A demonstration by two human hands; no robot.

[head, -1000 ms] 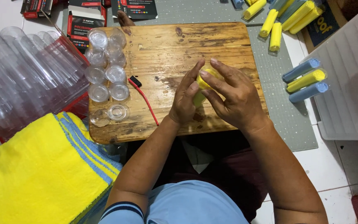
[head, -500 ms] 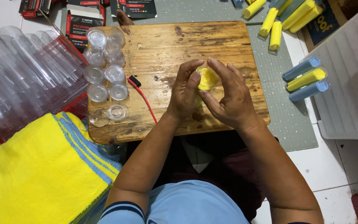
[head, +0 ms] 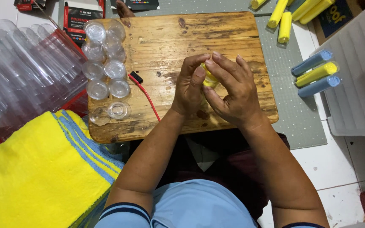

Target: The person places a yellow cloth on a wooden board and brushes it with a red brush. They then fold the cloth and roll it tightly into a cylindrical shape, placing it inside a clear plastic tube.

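While your two hands meet over the middle of the wooden board [head: 216,33], they close together around a small yellow roll [head: 209,77], which sits between them just above the wood. Your left hand [head: 189,90] curls its thumb and fingers against the roll's near side; your right hand [head: 231,93] lays its fingers over the top, so only a sliver of yellow shows. Both hands are grasping it, fingers bent and pressed in.

You work on a worn board with rounded corners, its varnish scuffed and stained dark in patches. Just left of your left hand lies a thin red cord [head: 146,96] with a black end. Further left, clear plastic caps [head: 106,71], round and shallow, stand in two rows along the board's edge. Beyond them, off the board, long clear plastic tubes [head: 26,71] lie piled together.

At your lower left rests a stack of soft yellow cloths [head: 34,177] with blue edging. The board sits on a grey speckled mat [head: 294,109] over white floor tiles. To your right, three rolled cloths [head: 315,74], blue, yellow and blue, lie on a white ribbed plastic lid [head: 355,84]. More yellow rolls [head: 284,19] lie at the top, beside red and black boxes [head: 79,14] further left.
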